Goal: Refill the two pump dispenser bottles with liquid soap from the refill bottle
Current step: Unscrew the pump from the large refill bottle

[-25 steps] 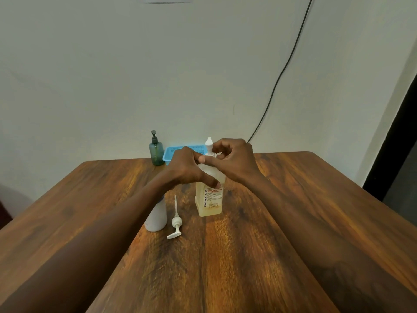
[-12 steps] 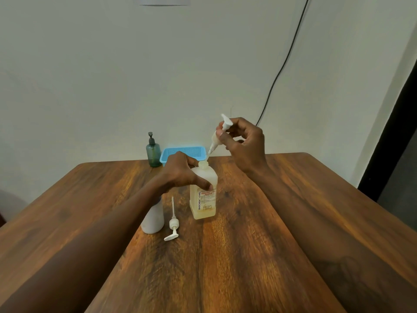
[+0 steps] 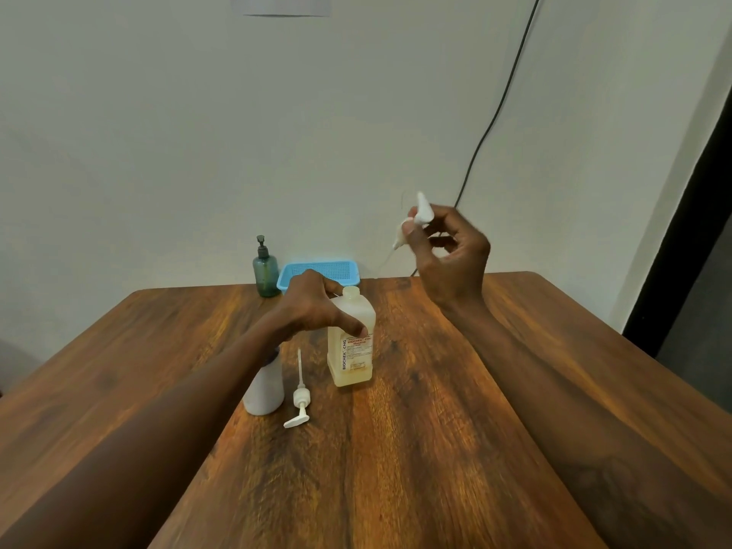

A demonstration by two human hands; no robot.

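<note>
Here, L hand (image 3: 317,307) grips refill bottle (image 3: 351,342); R hand (image 3: 447,247) pinches (blurry, prob.) pump (image 3: 416,219) over wood table (image 3: 396,449).

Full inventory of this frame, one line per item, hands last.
square bottle: 1, translucent with yellowish liquid and red-print label, table centre, neck open
white bottle: 1, white, left of the square bottle, partly behind the left forearm
loose pump: 1, white, lying on the table between the two bottles
green pump bottle: 1, dark green, pump on, back edge by the wall
basket: 1, blue, back edge, right of the green bottle
table: 1, brown wood
cable: 1, black, down the wall
left hand: gripping the square bottle's shoulder
right hand: raised, holding a white pump head clear of the bottle
</note>
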